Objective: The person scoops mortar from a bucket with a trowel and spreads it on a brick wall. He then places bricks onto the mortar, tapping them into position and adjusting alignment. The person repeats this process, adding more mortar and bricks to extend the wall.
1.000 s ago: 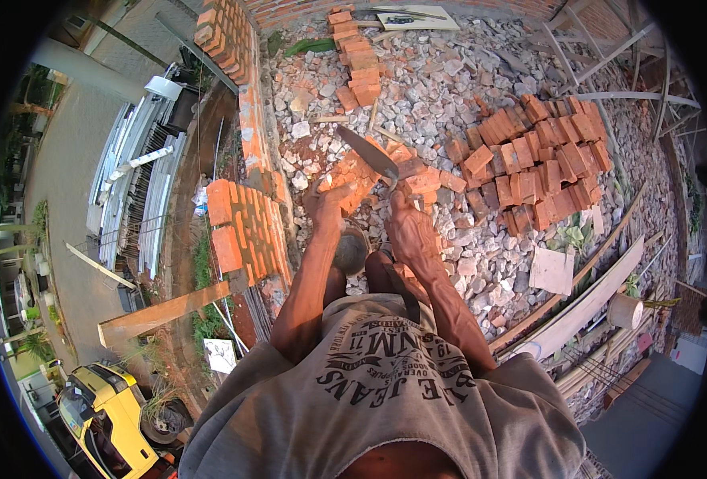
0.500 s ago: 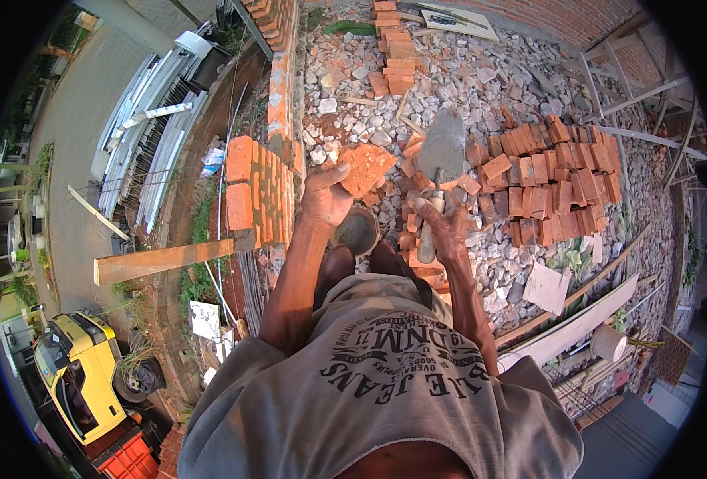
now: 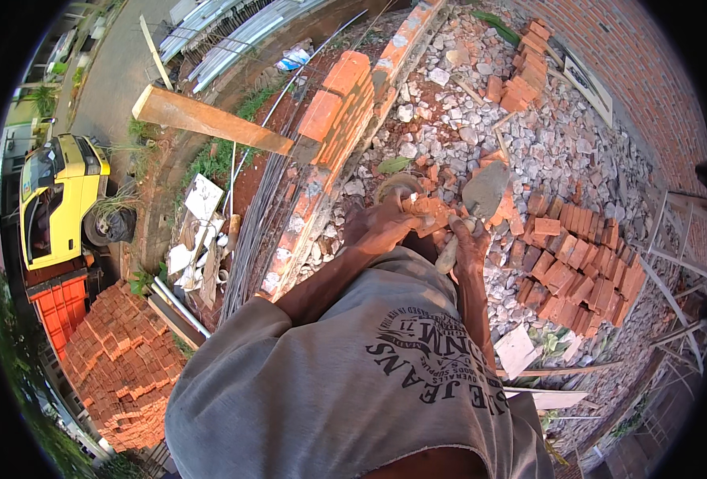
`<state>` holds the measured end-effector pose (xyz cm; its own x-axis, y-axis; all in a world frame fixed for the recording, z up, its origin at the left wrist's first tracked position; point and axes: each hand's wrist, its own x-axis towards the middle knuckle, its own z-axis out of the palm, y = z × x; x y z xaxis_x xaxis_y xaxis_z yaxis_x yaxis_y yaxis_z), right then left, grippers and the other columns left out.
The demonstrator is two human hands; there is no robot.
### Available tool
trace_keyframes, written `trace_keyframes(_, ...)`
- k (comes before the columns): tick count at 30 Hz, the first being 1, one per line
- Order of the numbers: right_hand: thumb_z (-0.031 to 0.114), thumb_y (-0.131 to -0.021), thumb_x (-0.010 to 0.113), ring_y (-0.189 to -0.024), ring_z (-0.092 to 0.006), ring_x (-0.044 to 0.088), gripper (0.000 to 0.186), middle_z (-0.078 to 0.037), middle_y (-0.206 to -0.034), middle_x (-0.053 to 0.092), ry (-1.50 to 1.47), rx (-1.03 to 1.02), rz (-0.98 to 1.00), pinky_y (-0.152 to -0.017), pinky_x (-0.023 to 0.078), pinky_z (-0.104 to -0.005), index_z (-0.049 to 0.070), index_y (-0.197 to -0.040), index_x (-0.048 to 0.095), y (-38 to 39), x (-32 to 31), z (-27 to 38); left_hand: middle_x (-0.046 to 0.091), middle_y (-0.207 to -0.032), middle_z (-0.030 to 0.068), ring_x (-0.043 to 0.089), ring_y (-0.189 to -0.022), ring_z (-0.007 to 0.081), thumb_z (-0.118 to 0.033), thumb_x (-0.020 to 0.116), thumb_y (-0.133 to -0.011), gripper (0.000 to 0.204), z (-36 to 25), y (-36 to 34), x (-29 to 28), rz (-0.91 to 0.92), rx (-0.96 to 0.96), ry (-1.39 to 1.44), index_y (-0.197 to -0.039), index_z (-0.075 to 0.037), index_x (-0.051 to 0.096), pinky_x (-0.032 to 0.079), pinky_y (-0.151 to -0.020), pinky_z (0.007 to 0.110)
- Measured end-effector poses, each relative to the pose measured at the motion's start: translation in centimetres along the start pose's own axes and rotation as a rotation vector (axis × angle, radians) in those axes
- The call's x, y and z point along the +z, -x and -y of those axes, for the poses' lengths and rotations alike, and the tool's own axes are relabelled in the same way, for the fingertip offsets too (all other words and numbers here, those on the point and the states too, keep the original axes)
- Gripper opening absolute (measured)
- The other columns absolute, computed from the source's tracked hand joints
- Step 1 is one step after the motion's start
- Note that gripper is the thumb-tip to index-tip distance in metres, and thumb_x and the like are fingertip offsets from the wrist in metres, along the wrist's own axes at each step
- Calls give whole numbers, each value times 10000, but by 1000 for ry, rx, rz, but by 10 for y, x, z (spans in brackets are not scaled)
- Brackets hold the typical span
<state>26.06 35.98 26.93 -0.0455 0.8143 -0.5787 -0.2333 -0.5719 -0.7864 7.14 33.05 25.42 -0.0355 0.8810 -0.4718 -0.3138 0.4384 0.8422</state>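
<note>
A broken piece of orange brick (image 3: 428,211) is gripped in my left hand (image 3: 389,223), whose fingers close round its near side. Close beside it, my right hand (image 3: 471,239) is wrapped round a trowel. The trowel's grey blade (image 3: 485,190) points away from me, and its pale handle (image 3: 446,255) sticks out below the fist. Both hands are low in front of my body, almost together. Whether the brick piece touches the trowel, I cannot tell. Just beyond my left hand shows the rim of a round bucket (image 3: 399,184), mostly hidden by the hand.
A low mortared brick wall (image 3: 345,100) runs at my left, with a wooden plank (image 3: 210,120) jutting from it. Stacked bricks (image 3: 581,267) lie at right on broken rubble (image 3: 561,152). More bricks (image 3: 525,76) stand farther off. A yellow truck (image 3: 62,199) is far left.
My view has swung, so the wall and truck sit differently in it. My hands have come together, bringing the brick piece close to the trowel.
</note>
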Motion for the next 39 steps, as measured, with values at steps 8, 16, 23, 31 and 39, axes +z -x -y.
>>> trace_keyframes(8, 154, -840, 756, -728, -169, 634, 506, -114, -917, 673, 374, -47, 109, -615, 529, -290, -77, -1211, 501, -34, 37, -24, 571, -1131, 209, 548, -1110, 375, -267, 898, -512, 873, -12, 13, -35, -292, 218, -583, -1233, 19, 496, 465, -921, 421)
trace_keyframes(16, 139, -867, 677, -563, -129, 606, 267, -99, -777, 686, 482, 266, 95, -461, 513, -292, -13, -1059, 571, -15, 42, -22, 573, -997, 260, 554, -943, 446, -211, 757, -574, 738, 106, -44, -178, -966, 341, -703, -1190, 92, 486, 445, -841, 512)
trace_keyframes(23, 122, -840, 682, -474, -147, 575, 156, -97, -685, 664, 649, 280, -84, -423, 462, -296, -7, -895, 613, -5, -11, -37, 595, -1070, 239, 573, -1013, 387, -171, 749, -663, 590, 129, -77, -257, -931, 420, -548, -1146, 61, 502, 464, -847, 491)
trace_keyframes(31, 152, -829, 659, -586, -162, 562, 217, -49, -710, 629, 887, -226, 25, -555, 456, -321, -23, -949, 616, -15, 49, 9, 629, -1189, 112, 585, -1106, 230, -90, 752, -740, 616, 7, -112, -138, -144, 244, 374, -1301, 36, 534, 471, -923, 408)
trace_keyframes(39, 158, -840, 690, -725, -427, 642, 420, -266, -822, 629, 1099, -624, -13, -640, 498, -485, -89, -1114, 488, 2, 54, 50, 602, -1261, 125, 582, -1154, 284, -174, 697, -820, 534, -78, -133, -58, 388, 83, 828, -1297, 7, 543, 457, -973, 592)
